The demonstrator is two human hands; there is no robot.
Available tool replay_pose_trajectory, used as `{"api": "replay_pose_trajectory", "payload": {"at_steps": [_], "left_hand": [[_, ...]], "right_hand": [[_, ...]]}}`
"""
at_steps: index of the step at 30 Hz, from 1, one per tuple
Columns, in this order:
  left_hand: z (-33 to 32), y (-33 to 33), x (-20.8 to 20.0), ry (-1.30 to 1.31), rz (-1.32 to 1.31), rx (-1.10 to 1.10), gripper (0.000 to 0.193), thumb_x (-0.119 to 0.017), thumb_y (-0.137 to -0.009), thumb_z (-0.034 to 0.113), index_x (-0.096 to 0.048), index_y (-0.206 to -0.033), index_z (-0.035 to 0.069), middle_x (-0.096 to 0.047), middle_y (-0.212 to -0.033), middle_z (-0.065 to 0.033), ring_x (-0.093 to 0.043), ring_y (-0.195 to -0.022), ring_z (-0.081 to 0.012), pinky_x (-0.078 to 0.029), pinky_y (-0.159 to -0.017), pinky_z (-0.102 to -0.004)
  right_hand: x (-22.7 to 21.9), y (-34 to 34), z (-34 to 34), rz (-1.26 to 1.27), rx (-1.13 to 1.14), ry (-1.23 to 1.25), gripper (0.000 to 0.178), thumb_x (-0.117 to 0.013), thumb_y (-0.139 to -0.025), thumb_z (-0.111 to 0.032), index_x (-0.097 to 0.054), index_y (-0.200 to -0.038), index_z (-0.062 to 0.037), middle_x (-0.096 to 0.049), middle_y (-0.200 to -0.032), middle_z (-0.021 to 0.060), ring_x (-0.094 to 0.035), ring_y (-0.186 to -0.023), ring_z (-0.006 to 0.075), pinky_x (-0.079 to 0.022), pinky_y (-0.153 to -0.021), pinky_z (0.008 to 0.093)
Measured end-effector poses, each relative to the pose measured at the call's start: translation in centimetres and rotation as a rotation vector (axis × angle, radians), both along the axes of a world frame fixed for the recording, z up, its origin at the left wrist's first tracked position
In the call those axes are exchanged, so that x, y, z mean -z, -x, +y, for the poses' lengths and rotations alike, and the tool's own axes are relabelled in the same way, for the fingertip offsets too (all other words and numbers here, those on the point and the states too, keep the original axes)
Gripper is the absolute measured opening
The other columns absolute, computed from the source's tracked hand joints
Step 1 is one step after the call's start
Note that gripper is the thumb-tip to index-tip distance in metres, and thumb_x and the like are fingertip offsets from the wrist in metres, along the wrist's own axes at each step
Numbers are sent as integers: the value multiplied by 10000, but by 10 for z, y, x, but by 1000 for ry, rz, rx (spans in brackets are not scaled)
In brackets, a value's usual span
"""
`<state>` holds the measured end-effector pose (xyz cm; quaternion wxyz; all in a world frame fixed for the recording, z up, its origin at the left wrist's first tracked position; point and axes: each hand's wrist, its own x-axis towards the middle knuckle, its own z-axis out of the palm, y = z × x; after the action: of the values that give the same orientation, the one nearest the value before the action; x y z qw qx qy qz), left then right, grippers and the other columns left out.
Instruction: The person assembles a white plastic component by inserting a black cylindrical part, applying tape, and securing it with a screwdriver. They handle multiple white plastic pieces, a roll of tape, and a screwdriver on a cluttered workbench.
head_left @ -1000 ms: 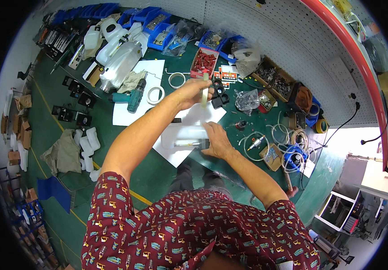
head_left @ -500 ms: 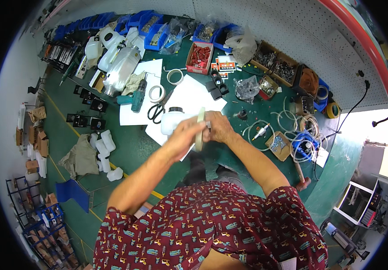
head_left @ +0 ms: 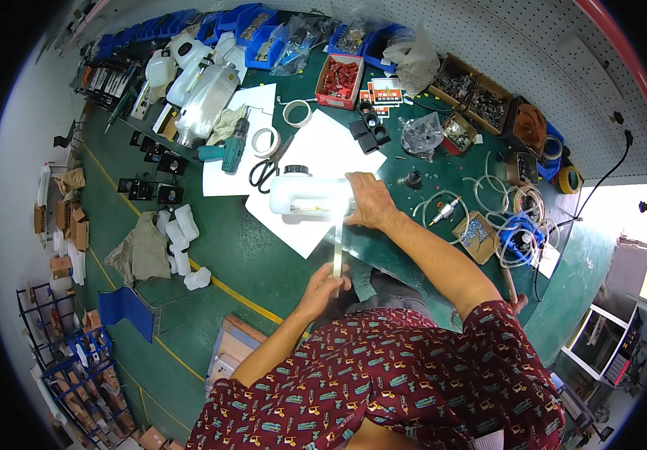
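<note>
My right hand grips the right end of a white plastic bottle with a black screw cap. The bottle lies on its side over white paper sheets, and a slim metal-looking fitting shows on its near side. Lower down and closer to my body, my left hand is closed on a narrow pale band of tape. The band runs from the bottle's right end down to my fingers. Whether a roll sits inside my left hand I cannot tell.
Scissors, a white tape roll and a teal cordless drill lie to the left. A red-parts box stands at the back. Clear tubing coils at the right, beside a small carton.
My left hand has moved from the bottle down toward my body, with the pale tape now stretching between. The bottle shows more fully, with my right hand still at its right end.
</note>
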<state>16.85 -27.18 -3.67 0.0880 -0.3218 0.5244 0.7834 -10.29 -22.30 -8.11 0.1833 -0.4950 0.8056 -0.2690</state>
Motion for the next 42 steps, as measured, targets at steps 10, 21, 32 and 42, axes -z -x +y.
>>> {"api": "replay_pose_trajectory", "payload": {"at_steps": [10,21,32,42], "left_hand": [[13,14,45,12,-45,-192,271,-496,-1095,236,-639,-1110,6,-671,-991,-67,-635,-916,-153,-519,-865,-300],[-56,21,3,797,-52,314,215,-640,-921,134,-767,-1053,21,-779,-927,-149,-749,-875,-230,-587,-810,-378],[-297,83,105,1414,-309,433,276,-746,-885,177,-681,-1073,-16,-749,-1006,-251,-740,-961,-439,-595,-854,-511],[-339,115,74,1296,-395,666,411,-769,-777,243,-723,-1070,-41,-746,-1107,-260,-733,-1045,-415,-573,-933,-481]], "right_hand": [[-17,-27,37,70,192,301,890,-813,-719,-103,-419,-1502,48,-533,-1423,277,-510,-1301,473,-413,-1110,531],[-8,-128,56,-1371,641,124,418,-646,-1011,-344,-756,-1032,59,-764,-982,108,-702,-891,186,-540,-826,325],[-32,-150,52,-1271,943,81,395,-671,-954,-334,-761,-1027,44,-756,-1004,113,-702,-875,204,-533,-779,324],[-51,-179,33,-1163,1067,86,400,-643,-969,-355,-770,-1049,15,-752,-992,82,-675,-819,151,-522,-666,303]]}}
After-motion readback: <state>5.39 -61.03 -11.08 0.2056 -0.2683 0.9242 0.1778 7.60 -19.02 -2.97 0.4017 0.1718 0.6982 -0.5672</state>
